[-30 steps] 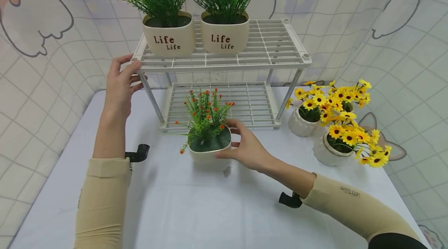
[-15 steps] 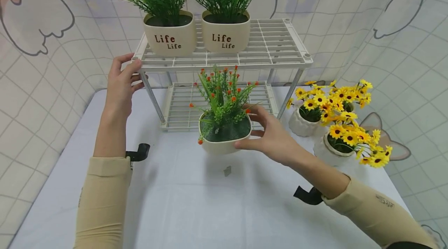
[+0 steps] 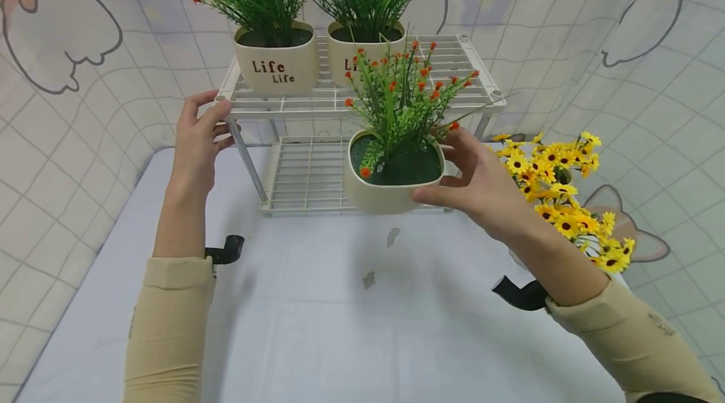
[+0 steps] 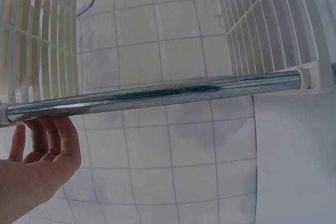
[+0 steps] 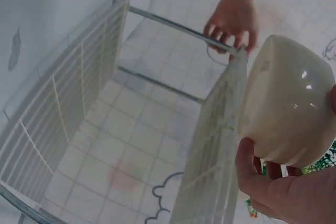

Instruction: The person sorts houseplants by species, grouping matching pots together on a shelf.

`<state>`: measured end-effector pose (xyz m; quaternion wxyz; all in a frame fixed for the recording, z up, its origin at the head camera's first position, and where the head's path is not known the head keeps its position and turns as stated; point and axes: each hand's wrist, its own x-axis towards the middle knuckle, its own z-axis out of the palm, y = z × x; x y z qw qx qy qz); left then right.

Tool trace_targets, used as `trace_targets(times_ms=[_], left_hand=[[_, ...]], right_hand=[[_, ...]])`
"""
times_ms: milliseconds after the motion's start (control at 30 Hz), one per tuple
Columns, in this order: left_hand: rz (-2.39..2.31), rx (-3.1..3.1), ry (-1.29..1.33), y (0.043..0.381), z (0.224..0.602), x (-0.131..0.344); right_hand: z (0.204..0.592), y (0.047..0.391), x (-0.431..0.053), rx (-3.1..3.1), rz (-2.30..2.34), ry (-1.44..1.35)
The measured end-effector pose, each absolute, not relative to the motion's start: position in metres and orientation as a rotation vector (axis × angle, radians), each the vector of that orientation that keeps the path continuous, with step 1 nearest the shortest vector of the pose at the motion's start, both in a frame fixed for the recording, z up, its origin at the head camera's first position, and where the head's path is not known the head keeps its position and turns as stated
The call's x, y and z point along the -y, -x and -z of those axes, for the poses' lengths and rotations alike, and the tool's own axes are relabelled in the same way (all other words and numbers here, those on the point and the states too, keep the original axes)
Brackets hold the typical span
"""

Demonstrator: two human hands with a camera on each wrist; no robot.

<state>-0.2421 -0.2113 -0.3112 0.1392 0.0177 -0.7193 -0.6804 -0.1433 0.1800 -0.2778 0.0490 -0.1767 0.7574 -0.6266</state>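
My left hand (image 3: 195, 145) grips the top front-left corner of a white two-tier wire shelf (image 3: 300, 114). In the left wrist view, the fingers of that hand (image 4: 39, 174) curl at the upper end of a metal post (image 4: 157, 96). My right hand (image 3: 481, 182) holds a cream flowerpot (image 3: 391, 198) by its right side, thumb in front and fingers behind. Red flowers and green stems (image 3: 396, 101) rise from it. The pot hangs in the air before the shelf, overlapping the upper tier. From below, the right wrist view shows the glossy pot (image 5: 294, 103) tilted in that view.
Two similar pots with red flowers, the left pot (image 3: 277, 69) and the partly covered right pot (image 3: 338, 66), stand on the upper tier. Yellow flowers (image 3: 566, 223) stand at the right, partly behind my right arm. Grey marks (image 3: 369, 279) show on the white tablecloth (image 3: 317, 340).
My right hand has lifted the flowerpot off the table, up and to the right, to near the upper tier's height. My left hand stays on the shelf corner.
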Motion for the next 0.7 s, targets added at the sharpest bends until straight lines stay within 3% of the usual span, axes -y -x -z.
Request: trace_targets(times_ms=[700], left_hand=[[1.980, 2.058, -0.061, 0.243, 0.313, 0.210]], right_hand=[[0.222, 0.190, -0.220, -2.438, 2.055, 0.400]])
